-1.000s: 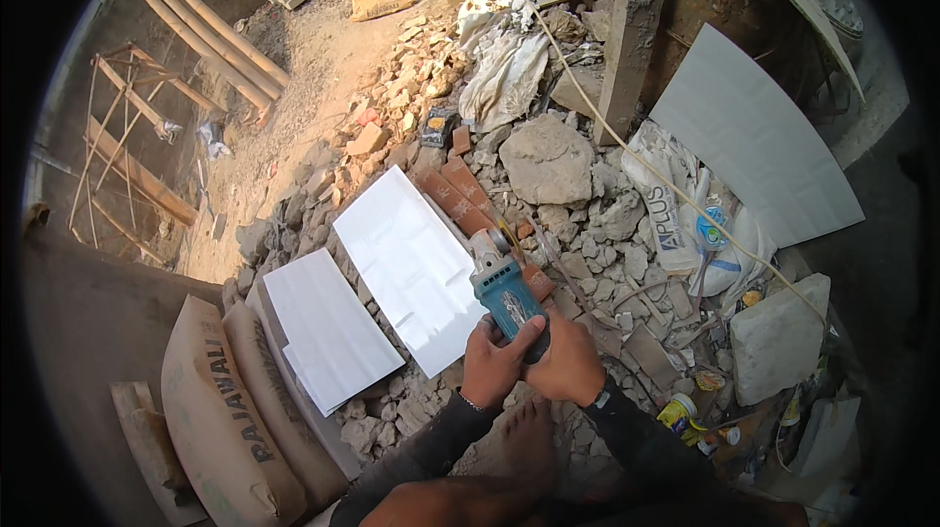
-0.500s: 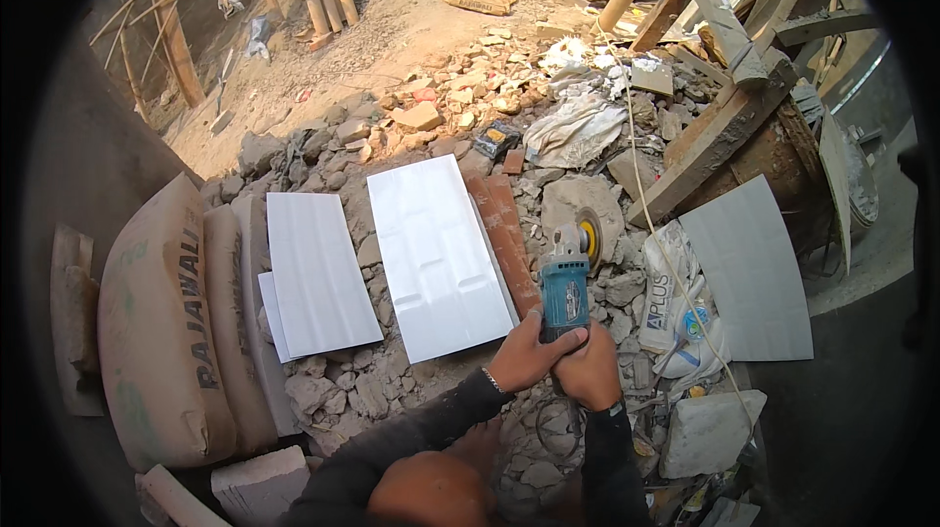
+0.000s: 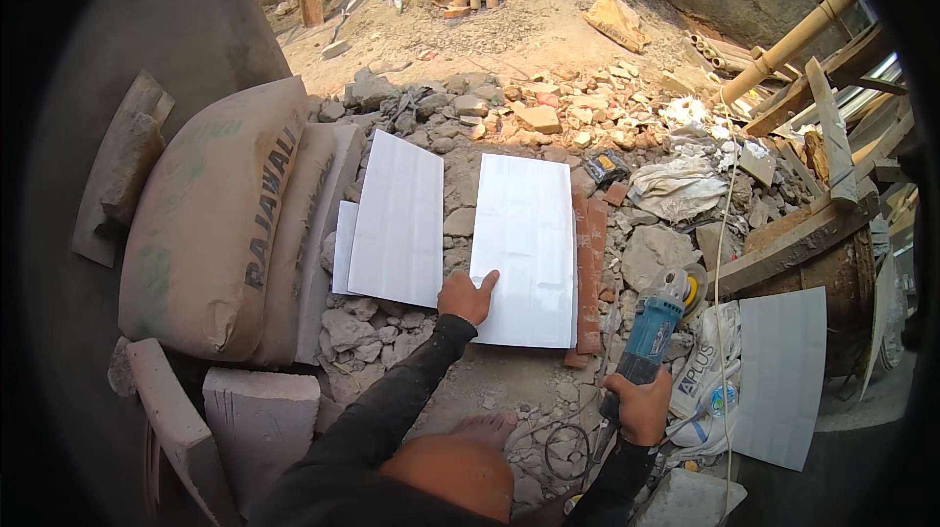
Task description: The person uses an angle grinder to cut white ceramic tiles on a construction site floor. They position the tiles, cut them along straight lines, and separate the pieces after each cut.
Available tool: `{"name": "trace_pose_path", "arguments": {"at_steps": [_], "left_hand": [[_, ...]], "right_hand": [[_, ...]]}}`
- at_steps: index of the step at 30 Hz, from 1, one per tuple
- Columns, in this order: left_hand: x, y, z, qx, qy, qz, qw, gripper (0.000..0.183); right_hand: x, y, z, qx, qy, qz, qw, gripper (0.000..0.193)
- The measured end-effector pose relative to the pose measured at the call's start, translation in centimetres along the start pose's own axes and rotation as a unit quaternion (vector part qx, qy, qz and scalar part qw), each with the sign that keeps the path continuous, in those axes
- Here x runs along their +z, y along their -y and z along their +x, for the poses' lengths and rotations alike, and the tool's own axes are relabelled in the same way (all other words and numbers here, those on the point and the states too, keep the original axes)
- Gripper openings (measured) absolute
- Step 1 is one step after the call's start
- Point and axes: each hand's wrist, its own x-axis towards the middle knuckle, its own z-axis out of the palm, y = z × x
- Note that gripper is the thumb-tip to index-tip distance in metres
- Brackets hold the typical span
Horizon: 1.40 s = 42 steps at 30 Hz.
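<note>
My right hand grips the rear body of a teal and black angle grinder, its yellow disc tilted up at the far right end. My left hand is at the left edge of a white embossed panel, its thumb stretched over the panel and its other fingers partly hidden. Left of that hand lies another white panel, overlapping a smaller white piece. Reddish-brown strips show along the right side of the middle panel.
Bulging brown paper sacks stand at the left, with pale blocks before them. Stone rubble spreads behind. At the right are a grey panel, a white printed bag, a hanging cord and timber beams.
My left hand has let go of the grinder and moved left to the white panel. My right hand has brought the grinder down to the right. The view has turned left.
</note>
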Motion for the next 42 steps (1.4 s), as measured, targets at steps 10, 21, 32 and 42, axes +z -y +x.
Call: {"name": "trace_pose_path", "arguments": {"at_steps": [10,21,32,42], "left_hand": [[-3.1,-1.4,1.6,0.119,-0.028,-0.218,0.968,0.042],[-16.1,3.6,7.5,0.107,-0.118,-0.128,0.979,0.028],[-18.5,6.5,10.0,0.073,-0.130,-0.080,0.986,0.033],[-16.0,8.6,12.1,0.089,-0.144,-0.047,0.984,0.036]], "right_hand": [[1.3,-0.7,0.5,-0.001,0.021,0.011,1.000,0.038],[1.9,-1.1,0.3,0.011,0.027,-0.054,0.998,0.035],[2.9,-0.5,0.3,-0.029,0.067,-0.034,0.997,0.035],[2.5,-0.6,0.1,-0.038,0.049,-0.047,0.997,0.035]]}}
